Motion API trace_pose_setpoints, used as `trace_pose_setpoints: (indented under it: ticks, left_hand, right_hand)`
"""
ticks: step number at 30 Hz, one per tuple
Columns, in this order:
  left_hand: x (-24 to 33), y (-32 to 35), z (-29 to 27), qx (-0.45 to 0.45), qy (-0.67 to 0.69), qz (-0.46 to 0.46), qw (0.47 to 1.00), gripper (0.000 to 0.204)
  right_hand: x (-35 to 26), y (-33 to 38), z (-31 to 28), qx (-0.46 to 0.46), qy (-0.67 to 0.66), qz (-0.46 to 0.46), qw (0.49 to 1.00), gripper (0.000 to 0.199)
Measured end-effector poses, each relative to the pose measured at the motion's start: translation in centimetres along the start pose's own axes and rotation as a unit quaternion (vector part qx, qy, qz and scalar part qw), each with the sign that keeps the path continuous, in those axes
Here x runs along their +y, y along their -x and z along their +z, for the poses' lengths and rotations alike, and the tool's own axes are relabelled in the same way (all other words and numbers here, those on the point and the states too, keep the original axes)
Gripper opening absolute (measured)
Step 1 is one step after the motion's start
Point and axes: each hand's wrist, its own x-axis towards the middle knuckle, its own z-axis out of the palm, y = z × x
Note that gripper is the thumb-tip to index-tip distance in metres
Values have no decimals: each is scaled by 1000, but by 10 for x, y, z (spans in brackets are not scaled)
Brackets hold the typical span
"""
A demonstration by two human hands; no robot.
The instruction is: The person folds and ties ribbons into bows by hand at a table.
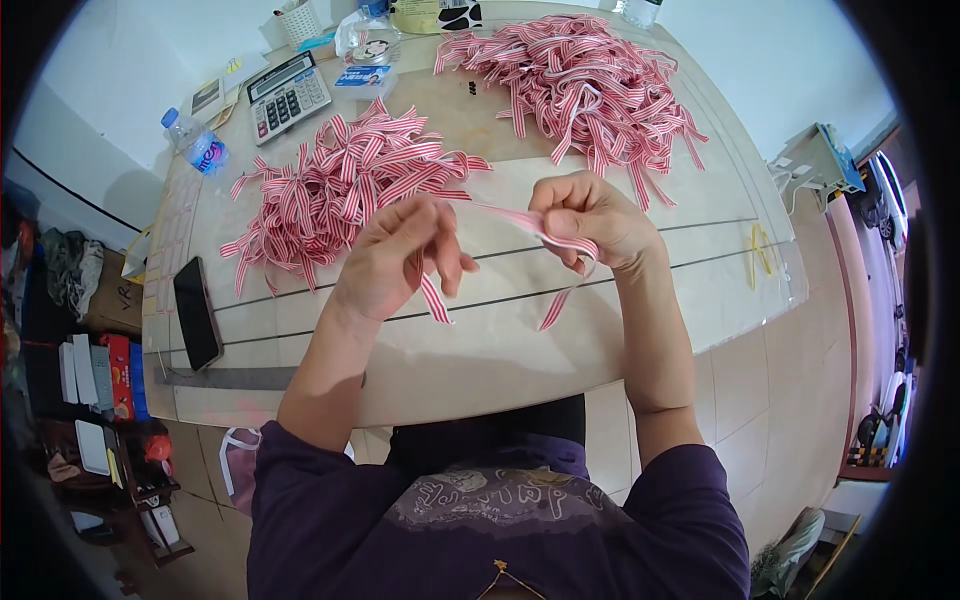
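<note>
The red-and-white striped ribbon [520,217] spans the gap between the hands above the table [480,375], pinched between thumb and fingers of both the left hand [400,250] and the right hand [597,225]; one free end hangs below each. A white perforated basket [300,26] and a capped clear bottle [196,143] stand near the calculator [290,98]; their contents cannot be determined.
</note>
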Motion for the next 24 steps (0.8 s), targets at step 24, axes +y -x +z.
trace_pose_setpoints:
  ticks: [24]
  left_hand:
    - [-12,-3,18,128,-74,68,987,21]
  right_hand:
    - [53,-33,17,185,-170,-92,963,20]
